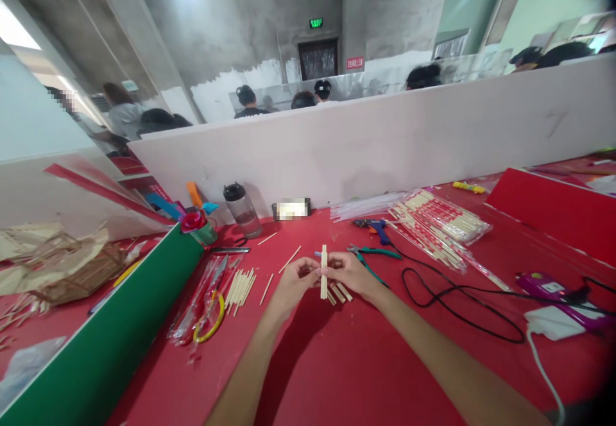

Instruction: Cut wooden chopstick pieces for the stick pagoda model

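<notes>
Between my left hand (301,281) and my right hand (350,272) a small bundle of wooden sticks (324,288) stands roughly upright, pinched by the fingers of both hands above the red tabletop (308,374). Just behind and below my right hand, more short sticks (341,292) lie on the table, partly hidden by it. A row of loose cut sticks (239,290) rests to the left, with a few single sticks (266,289) nearer my left hand. Green-handled pliers (380,253) lie just beyond my right hand.
A glue gun (375,228) and packs of chopsticks (433,221) lie at the right; a black cable (452,310) loops near a purple device (548,291). Yellow-handled scissors (212,317) and a bottle (242,211) are left. A green divider (110,323) and white partition (385,150) border the table.
</notes>
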Demonstrator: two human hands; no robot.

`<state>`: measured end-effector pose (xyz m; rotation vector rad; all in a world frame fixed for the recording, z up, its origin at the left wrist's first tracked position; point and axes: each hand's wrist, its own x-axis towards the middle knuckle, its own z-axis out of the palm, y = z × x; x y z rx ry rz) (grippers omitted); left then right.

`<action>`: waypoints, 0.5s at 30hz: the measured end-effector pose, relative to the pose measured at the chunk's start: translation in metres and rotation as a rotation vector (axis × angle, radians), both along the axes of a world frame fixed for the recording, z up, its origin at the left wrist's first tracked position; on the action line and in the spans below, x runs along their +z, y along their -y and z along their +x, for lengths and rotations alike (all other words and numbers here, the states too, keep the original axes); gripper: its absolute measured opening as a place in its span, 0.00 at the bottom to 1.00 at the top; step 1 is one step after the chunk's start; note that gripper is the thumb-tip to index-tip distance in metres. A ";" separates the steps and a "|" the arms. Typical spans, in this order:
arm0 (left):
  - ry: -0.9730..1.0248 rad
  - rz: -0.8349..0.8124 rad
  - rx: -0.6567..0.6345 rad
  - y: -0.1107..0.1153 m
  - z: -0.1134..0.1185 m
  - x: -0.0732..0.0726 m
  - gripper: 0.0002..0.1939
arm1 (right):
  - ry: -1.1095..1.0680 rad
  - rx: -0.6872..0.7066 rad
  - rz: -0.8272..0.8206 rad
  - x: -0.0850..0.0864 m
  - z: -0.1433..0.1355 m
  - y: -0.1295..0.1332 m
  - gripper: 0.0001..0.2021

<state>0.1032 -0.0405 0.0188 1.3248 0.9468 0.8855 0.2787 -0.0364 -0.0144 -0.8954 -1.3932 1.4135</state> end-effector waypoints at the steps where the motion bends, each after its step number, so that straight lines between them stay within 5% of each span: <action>1: 0.003 0.000 0.002 0.000 0.000 -0.001 0.20 | 0.001 0.000 0.000 0.000 0.000 0.000 0.19; 8: -0.031 0.057 0.022 0.000 0.000 -0.001 0.16 | 0.009 -0.012 0.021 -0.003 0.000 -0.002 0.18; 15: -0.208 0.301 0.053 0.001 0.001 0.002 0.12 | 0.085 -0.081 0.181 0.003 0.000 0.000 0.13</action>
